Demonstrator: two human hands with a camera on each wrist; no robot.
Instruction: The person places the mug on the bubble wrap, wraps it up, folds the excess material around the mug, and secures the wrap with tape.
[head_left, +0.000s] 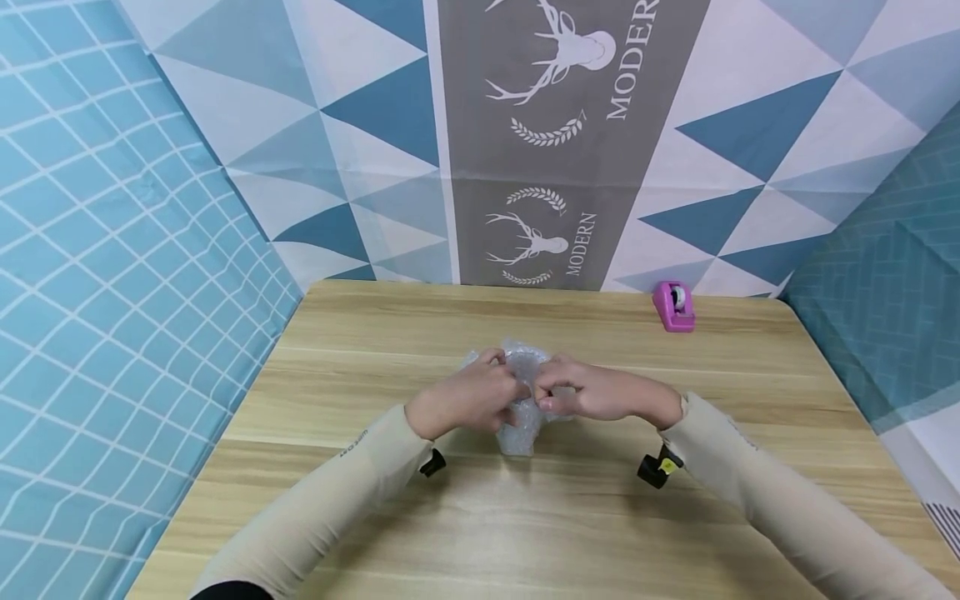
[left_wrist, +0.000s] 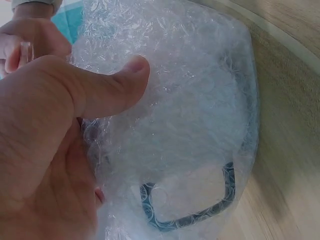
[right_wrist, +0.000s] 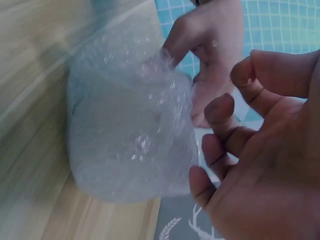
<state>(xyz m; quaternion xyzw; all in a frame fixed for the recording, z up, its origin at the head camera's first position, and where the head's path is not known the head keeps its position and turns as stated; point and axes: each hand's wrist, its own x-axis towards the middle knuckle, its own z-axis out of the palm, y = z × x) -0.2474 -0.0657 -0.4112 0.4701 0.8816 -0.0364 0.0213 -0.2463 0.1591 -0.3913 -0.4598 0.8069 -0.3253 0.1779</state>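
A bundle in clear bubble wrap (head_left: 519, 429) rests on the wooden table in front of me. Through the wrap, the left wrist view shows a dark U-shaped loop (left_wrist: 187, 220), like a handle; the rest of the wrapped thing is blurred. My left hand (head_left: 480, 392) grips the bundle from the left, thumb lying across the plastic. Just to the right is my right hand (head_left: 592, 390), apart from the wrap, its thumb and index finger pinched together. Between those fingertips shows a small clear strip (left_wrist: 26, 52), seemingly tape. The other right-hand fingers (right_wrist: 220, 112) are loosely bent.
A pink tape dispenser (head_left: 675, 307) stands at the table's back right. Patterned cloth (head_left: 375, 125) hangs behind the table (head_left: 360, 333), and blue checked cloth (head_left: 112, 292) hangs along the left side. Small black cameras (head_left: 654, 471) sit at both wrists.
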